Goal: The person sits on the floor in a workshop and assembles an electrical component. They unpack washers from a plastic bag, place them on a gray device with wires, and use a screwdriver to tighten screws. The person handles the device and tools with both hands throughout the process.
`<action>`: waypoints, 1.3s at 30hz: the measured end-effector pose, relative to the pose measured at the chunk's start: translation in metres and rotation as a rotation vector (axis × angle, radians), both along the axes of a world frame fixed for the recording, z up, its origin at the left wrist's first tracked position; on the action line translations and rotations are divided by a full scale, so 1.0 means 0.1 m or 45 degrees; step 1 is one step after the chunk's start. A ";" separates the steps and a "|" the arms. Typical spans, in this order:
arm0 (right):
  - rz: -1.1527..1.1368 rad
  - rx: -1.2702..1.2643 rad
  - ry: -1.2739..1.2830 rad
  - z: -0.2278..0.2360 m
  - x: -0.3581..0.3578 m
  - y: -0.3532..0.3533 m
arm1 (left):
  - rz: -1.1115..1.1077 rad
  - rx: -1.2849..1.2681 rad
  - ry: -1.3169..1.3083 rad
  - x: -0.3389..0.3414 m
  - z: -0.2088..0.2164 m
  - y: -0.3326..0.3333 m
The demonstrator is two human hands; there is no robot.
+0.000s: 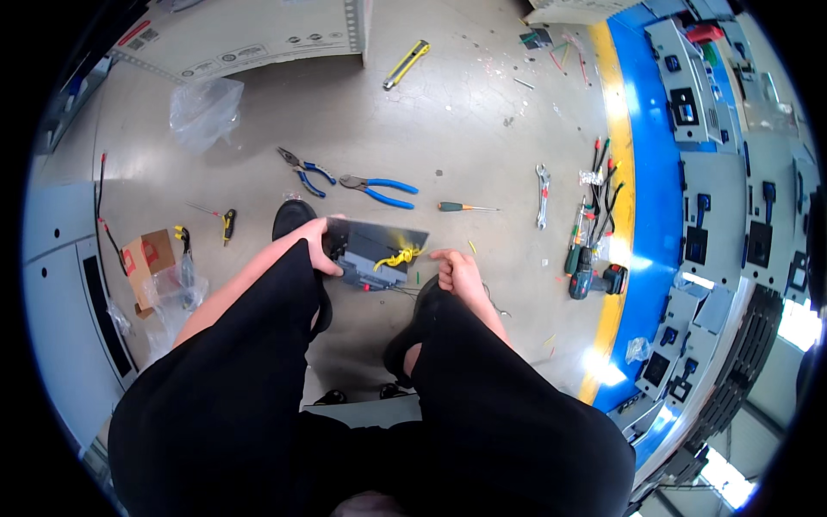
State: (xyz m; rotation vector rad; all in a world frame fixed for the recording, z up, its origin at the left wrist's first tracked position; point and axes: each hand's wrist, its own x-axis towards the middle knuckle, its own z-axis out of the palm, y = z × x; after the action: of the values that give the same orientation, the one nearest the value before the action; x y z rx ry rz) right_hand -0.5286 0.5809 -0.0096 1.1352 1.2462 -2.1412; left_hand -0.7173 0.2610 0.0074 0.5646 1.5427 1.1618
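Observation:
Between my shoes is a dark grey box-shaped electrical device [366,269] with a flat black plate and a small red part on its near side. A bundle of yellow wire [398,258] sits on its right part, slightly blurred. My left hand [319,246] grips the device's left end, thumb and fingers around it. Just right of the yellow wire is my right hand [459,273]. Its index finger reaches left and the other fingers curl in. Whatever lies between those fingertips is too small to make out. Thin dark wires run from the device's near side toward the right.
Beyond the device lie pliers [303,171], blue-handled cutters [379,189], a screwdriver [465,207] and a yellow utility knife [405,65]. A wrench [542,196] and a cordless drill [594,277] are at right. A cardboard box [148,263] and cabinets [65,284] stand left.

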 end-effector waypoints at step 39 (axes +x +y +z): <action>1.073 0.709 0.444 0.85 0.40 -0.34 | 0.730 0.332 -0.427 0.22 -0.07 0.09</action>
State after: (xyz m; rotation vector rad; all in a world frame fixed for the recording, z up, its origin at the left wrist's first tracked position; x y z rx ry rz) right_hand -0.4889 0.5465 0.0757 0.2600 2.0848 -1.3979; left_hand -0.6954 0.2700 0.0007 0.0711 1.2995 1.8098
